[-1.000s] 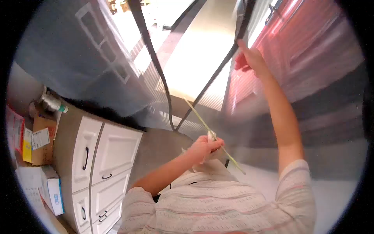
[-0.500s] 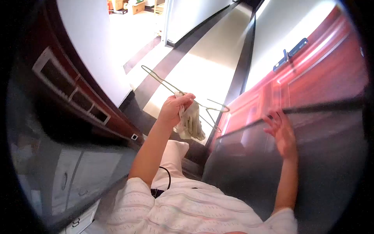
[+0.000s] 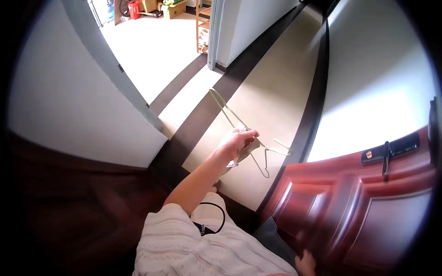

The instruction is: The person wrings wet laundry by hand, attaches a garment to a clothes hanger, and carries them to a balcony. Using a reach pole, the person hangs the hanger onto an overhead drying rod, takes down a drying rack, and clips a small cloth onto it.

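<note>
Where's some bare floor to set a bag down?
The pale corridor floor looks bare between dark bands, beyond the hanger. Bright floor past the door frame is open, short of the boxes. It's crowded at the left hand, holding hanger and cloth; the right hand is near the red door.

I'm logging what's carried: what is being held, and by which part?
The left hand grips a slim pale-green clothes hanger near its middle, with bunched off-white cloth in the same grip. Whether the blurred right hand holds anything cannot be told.
</note>
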Motion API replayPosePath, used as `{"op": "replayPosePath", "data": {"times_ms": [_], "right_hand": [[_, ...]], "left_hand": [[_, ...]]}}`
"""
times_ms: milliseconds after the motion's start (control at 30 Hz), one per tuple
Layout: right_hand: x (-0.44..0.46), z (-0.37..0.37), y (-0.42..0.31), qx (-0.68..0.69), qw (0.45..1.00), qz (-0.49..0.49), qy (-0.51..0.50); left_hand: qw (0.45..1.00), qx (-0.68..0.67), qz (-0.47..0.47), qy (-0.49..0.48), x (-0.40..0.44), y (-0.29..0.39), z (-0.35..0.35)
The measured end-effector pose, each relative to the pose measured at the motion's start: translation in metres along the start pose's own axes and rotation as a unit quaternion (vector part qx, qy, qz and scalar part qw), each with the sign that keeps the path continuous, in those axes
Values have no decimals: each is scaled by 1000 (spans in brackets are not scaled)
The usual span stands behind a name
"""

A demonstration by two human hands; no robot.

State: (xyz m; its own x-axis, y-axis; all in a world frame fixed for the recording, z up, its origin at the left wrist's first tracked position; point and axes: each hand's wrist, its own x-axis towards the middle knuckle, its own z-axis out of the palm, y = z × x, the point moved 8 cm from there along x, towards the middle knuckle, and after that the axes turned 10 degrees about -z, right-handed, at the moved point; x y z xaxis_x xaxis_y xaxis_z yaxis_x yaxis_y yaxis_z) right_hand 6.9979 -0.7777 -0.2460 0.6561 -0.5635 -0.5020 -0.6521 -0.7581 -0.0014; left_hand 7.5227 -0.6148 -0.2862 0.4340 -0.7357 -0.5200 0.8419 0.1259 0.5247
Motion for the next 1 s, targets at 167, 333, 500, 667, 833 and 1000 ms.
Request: {"op": "replayPosePath", "data": {"times_ms": [167, 333, 500, 667, 833, 1000], "right_hand": [[74, 86, 26, 125, 982, 105, -95], [161, 110, -7, 217, 956, 130, -146], [263, 96, -29, 243, 950, 101, -169], [386, 43, -65, 229, 957, 32, -175], [575, -172, -217, 199, 939, -280, 13], [581, -422, -609, 259, 748, -605, 86]], "left_hand": [[996, -86, 16, 12, 75, 66, 9], [990, -95, 72, -80, 100, 143, -9], [985, -122, 98, -69, 126, 214, -22], [980, -128, 138, -58, 154, 296, -50], [969, -155, 187, -35, 149, 357, -84], [956, -196, 217, -11, 130, 417, -137]]}}
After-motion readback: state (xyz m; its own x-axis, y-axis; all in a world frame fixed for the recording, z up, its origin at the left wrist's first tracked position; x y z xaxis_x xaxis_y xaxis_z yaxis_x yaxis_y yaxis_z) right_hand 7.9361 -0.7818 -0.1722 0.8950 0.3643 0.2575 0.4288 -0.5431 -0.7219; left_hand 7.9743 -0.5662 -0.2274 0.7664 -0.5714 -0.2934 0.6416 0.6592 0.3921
